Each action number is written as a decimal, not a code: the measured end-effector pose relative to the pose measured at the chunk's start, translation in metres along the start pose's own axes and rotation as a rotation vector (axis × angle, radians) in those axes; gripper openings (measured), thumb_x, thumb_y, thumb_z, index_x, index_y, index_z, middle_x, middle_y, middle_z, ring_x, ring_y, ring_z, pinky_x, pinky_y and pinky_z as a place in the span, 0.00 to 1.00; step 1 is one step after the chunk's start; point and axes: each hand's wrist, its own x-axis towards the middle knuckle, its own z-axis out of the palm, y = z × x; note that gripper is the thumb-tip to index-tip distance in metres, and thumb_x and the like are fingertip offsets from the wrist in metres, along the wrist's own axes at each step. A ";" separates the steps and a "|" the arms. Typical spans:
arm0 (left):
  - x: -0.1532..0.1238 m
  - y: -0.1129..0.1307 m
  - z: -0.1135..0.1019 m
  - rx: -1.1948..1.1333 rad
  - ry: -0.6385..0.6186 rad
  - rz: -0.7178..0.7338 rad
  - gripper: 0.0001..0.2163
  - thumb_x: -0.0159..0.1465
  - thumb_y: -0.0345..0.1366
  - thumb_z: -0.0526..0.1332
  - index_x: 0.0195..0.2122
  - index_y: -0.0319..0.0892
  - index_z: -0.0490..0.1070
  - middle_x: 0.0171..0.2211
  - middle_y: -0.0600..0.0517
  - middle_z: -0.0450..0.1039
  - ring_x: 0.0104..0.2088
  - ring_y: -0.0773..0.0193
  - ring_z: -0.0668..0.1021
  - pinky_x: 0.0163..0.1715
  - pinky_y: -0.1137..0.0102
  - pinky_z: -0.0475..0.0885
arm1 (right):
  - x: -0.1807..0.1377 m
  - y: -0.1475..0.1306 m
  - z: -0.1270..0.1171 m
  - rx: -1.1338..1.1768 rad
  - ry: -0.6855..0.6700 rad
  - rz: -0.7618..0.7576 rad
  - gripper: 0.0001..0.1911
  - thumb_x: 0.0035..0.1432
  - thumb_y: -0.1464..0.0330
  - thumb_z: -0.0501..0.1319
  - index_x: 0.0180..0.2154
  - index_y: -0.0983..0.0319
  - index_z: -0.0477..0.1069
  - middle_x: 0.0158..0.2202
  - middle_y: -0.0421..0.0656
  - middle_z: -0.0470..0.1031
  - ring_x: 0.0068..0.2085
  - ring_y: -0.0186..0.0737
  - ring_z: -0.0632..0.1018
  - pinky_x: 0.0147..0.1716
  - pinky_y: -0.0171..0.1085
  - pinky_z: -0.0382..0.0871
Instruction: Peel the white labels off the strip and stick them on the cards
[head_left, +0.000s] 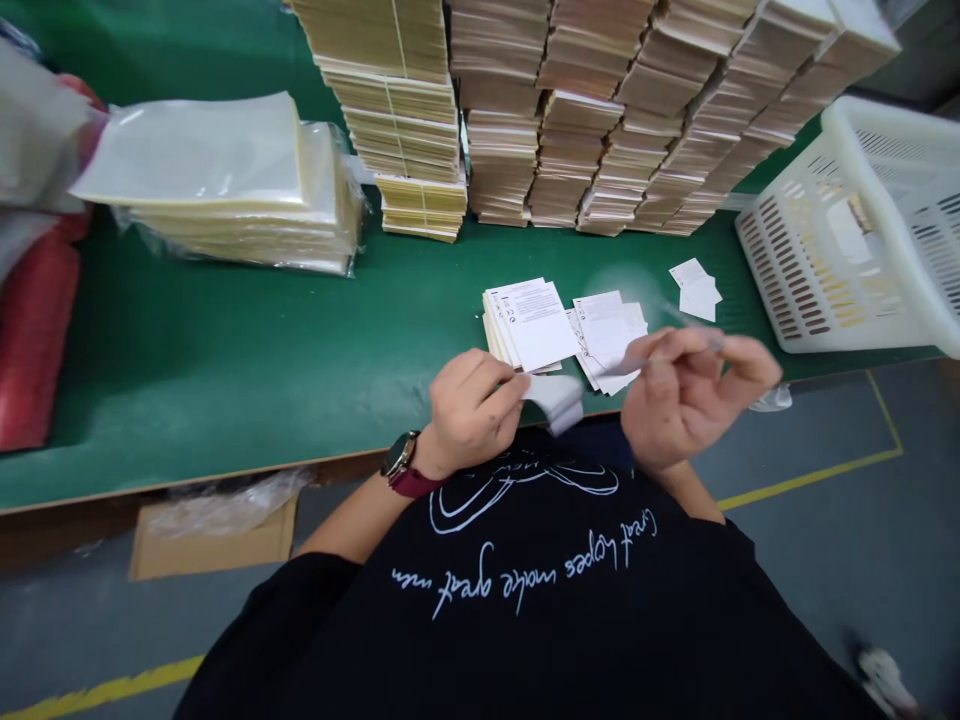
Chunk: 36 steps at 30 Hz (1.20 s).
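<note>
My left hand [476, 412] is closed, thumb against fingers, on a folded white paper leaflet [556, 402] that droops toward the table's front edge. To its right, my right hand [694, 397] has its thumb and fingertips pinched together. A thin, pale sheet-like piece [626, 367] sticks out from them to the left, blurred by motion, so its kind is unclear. Just beyond my hands lie a stack of printed white leaflets [536, 325] and a looser pile of leaflets [606, 325]. A few small white slips [697, 290] rest farther right.
Tall stacks of cut card [495, 100] line the back of the green table [247, 350]. Plastic-wrapped sheets [217, 160] lie at left, near a red item [34, 340]. A white slotted basket [810, 230] stands at right. Cardboard [214, 545] lies below the table edge.
</note>
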 end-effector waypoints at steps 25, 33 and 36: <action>-0.001 -0.007 0.005 -0.029 -0.184 0.098 0.08 0.59 0.24 0.55 0.37 0.39 0.69 0.49 0.40 0.74 0.48 0.54 0.76 0.46 0.57 0.76 | 0.028 0.045 0.027 -0.218 -0.555 0.378 0.23 0.59 0.70 0.57 0.56 0.53 0.61 0.35 0.38 0.71 0.31 0.35 0.73 0.31 0.37 0.70; 0.000 -0.008 0.005 -0.031 -0.192 0.105 0.07 0.59 0.23 0.55 0.36 0.37 0.70 0.49 0.40 0.75 0.49 0.53 0.76 0.47 0.57 0.76 | 0.031 0.047 0.021 -0.391 -0.527 0.358 0.35 0.54 0.63 0.65 0.61 0.51 0.56 0.38 0.39 0.75 0.31 0.38 0.72 0.34 0.42 0.72; -0.001 -0.007 0.004 -0.017 -0.199 0.108 0.07 0.59 0.24 0.55 0.36 0.38 0.70 0.50 0.41 0.75 0.50 0.53 0.76 0.47 0.56 0.76 | 0.028 0.054 0.019 -0.258 -0.497 0.395 0.36 0.56 0.64 0.63 0.63 0.51 0.52 0.33 0.37 0.75 0.28 0.36 0.71 0.32 0.40 0.71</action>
